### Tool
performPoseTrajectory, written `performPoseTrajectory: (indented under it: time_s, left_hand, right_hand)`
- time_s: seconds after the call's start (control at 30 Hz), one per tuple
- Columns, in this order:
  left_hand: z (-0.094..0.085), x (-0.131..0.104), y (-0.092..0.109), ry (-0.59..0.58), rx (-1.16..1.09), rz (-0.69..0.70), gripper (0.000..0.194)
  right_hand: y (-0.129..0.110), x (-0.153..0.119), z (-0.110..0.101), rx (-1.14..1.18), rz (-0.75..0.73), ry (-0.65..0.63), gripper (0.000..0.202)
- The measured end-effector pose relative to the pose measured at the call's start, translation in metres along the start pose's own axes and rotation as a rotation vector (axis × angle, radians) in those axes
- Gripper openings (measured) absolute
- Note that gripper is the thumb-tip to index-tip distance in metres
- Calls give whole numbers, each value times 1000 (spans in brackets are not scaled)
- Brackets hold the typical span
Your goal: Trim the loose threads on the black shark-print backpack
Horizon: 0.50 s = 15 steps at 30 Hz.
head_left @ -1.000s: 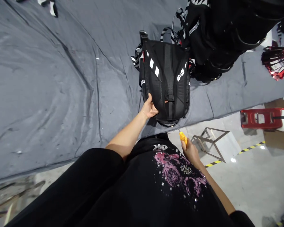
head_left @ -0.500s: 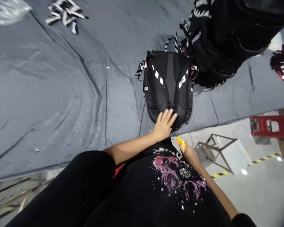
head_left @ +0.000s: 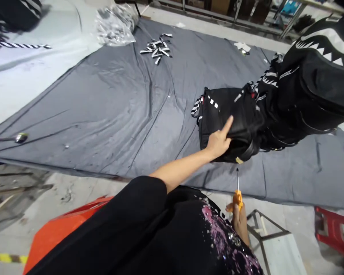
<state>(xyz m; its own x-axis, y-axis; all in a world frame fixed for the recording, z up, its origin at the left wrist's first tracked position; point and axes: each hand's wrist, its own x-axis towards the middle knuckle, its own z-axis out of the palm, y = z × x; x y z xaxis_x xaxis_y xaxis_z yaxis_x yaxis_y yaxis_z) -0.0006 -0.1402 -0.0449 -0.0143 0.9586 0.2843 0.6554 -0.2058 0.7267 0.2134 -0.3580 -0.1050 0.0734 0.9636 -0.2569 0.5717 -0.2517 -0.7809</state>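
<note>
A black backpack (head_left: 215, 126) with white slanted marks lies on the grey-covered table, its right side raised and blurred. My left hand (head_left: 219, 143) rests on its lower part, index finger stretched out and thumb apart; the other fingers are partly hidden. My right hand (head_left: 237, 210), below the table's front edge, is closed around an orange-handled tool (head_left: 239, 196). The tool has a thin metal shaft and a dark tip that points up, just below the backpack and apart from it. I cannot make out its exact kind.
More black backpacks (head_left: 312, 91) are piled at the right. Black-and-white strap pieces (head_left: 157, 49) and a clear plastic bag (head_left: 114, 25) lie farther back. Below the table edge stand a metal-framed stool (head_left: 281, 244), a red stool (head_left: 335, 231) and an orange-red object (head_left: 65, 229).
The view has shifted, showing more of the table. The backpack has tilted, its right side lifting. My left hand's fingers have drawn in except the index. The tool has moved away from the backpack's lower edge.
</note>
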Motion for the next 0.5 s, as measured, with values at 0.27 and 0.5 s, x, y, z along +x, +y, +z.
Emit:
performPoseTrajectory:
  time_s: [0.27, 0.5]
  left_hand:
    - [-5, -120, -32, 161, -225, -408, 65]
    - [-42, -203, -56, -238, 26, -351, 52]
  right_hand:
    - [10, 66, -22, 65, -62, -25, 51]
    - [35, 84, -22, -25, -17, -210, 50]
